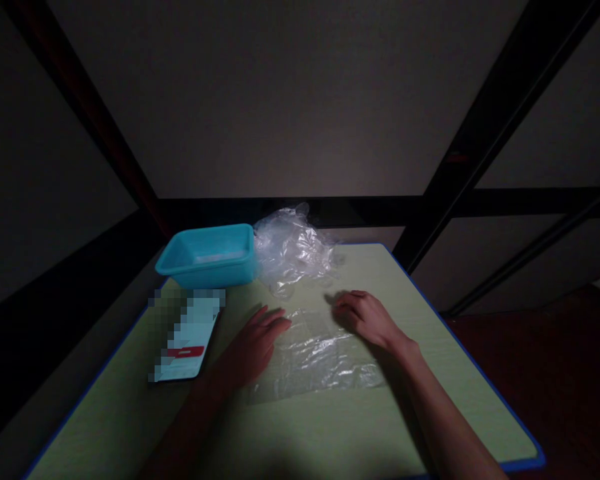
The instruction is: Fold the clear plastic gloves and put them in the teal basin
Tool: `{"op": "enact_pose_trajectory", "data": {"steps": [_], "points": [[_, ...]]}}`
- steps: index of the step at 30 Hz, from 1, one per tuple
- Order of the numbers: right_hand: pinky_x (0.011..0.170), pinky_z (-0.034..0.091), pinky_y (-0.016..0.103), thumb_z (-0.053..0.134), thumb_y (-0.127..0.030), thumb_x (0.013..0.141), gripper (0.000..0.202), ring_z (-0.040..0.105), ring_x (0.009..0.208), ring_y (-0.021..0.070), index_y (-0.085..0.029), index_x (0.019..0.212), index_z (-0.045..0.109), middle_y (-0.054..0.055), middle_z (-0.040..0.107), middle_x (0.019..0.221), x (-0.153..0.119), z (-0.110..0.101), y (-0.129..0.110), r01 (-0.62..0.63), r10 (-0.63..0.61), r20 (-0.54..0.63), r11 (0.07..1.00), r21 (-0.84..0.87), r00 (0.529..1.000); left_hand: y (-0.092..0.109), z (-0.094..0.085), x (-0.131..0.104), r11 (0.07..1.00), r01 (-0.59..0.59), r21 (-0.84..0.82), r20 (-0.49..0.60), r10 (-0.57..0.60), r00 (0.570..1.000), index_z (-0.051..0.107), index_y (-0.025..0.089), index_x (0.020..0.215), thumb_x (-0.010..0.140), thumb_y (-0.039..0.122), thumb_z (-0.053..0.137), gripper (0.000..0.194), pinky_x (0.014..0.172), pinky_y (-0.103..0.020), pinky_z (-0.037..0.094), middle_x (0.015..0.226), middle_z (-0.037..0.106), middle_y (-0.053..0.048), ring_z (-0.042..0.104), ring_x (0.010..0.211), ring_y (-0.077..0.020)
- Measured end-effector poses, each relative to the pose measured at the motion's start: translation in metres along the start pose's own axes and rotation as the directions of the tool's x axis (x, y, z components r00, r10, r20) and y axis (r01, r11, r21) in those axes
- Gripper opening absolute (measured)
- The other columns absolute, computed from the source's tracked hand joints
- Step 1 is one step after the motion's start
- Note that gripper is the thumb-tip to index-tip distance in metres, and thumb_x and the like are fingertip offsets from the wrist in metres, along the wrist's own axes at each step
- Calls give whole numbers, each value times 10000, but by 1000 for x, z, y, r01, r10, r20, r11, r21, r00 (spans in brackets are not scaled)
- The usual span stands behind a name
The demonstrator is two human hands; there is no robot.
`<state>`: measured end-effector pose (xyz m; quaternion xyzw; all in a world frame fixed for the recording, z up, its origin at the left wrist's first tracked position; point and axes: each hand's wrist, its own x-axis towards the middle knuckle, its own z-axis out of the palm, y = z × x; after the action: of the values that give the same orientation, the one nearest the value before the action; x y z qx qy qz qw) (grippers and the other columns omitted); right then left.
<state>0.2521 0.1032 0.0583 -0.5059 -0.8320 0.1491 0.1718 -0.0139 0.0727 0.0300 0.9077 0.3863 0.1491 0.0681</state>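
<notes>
A clear, thin plastic bag (325, 357) lies spread flat on the table, with creases catching the light. My left hand (260, 340) is at the bag's left side, fingers stretched out and a little apart, their tips at its upper left edge. At the upper right of the bag is my right hand (365, 315), its fingers loosely bent and pointing left, with nothing visible in them. Whether the right fingertips touch the plastic I cannot tell. Behind both hands sits a crumpled heap of clear plastic bags (295, 250).
A turquoise plastic basket (215, 273) stands at the table's back left, against the heap. Nearer, on the left, lies a phone (193, 337) with its screen lit, partly blurred out. The pale green table (430, 393) has a blue edge, and a wall (290, 100) rises behind it.
</notes>
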Motion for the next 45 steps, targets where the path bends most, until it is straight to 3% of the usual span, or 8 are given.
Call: {"op": "enact_pose_trajectory", "data": {"steps": [9,17,23,29,39,42,45], "points": [[762,384,302,418,-130,831,211,599,806,221,-161,889,619,86,670,857,2,-2,-6,61,-54,53,989,-135,997,20,-5,-7,987,-76,142,59,69,996,537,149,1198,761,-66,343,524,1067,-476,312,1207,614,-94,438,1251,-221],[795,411,319,392,-36,756,366,618,895,237,-140,1043,594,124,680,986,-5,-3,-8,44,-36,51,986,-159,998,20,-1,-14,988,-135,72,10,134,991,571,188,1162,766,-69,381,509,1090,-447,286,1193,626,-51,455,1232,-197],[857,435,372,385,-36,773,468,615,990,257,-137,1207,529,145,646,1140,-3,2,-9,62,-53,63,987,-146,997,32,-7,-15,988,-128,86,35,125,991,570,151,1154,761,-43,398,471,1059,-452,329,1182,621,-103,497,1190,-218],[894,439,391,396,-22,756,509,604,1032,252,-161,1231,511,135,617,1201,1,6,-10,102,-93,74,987,-126,993,41,-5,-18,981,-157,111,27,155,987,542,199,1165,748,-53,376,514,1064,-419,325,1142,647,-41,488,1200,-183],[969,399,393,402,1,741,554,536,1146,255,-115,1277,480,162,562,1269,13,17,-13,173,-160,125,980,-100,979,78,4,-13,987,-138,83,41,135,990,499,172,1197,785,13,415,449,1064,-381,310,1132,630,-60,540,1095,-192],[1001,373,420,405,-1,742,577,499,1194,255,-133,1301,460,153,539,1300,10,15,-15,173,-162,112,981,-92,980,73,0,-11,993,-99,62,16,98,995,499,182,1196,743,-27,405,508,1059,-382,317,1148,625,-51,534,1102,-185],[1022,353,467,410,10,709,627,475,1222,261,-148,1315,443,143,526,1318,-6,7,-11,136,-130,68,986,-93,989,55,-7,-14,996,-15,84,-3,15,1000,510,172,1194,691,-57,395,565,1039,-416,346,1130,631,-69,548,1085,-201]]}}
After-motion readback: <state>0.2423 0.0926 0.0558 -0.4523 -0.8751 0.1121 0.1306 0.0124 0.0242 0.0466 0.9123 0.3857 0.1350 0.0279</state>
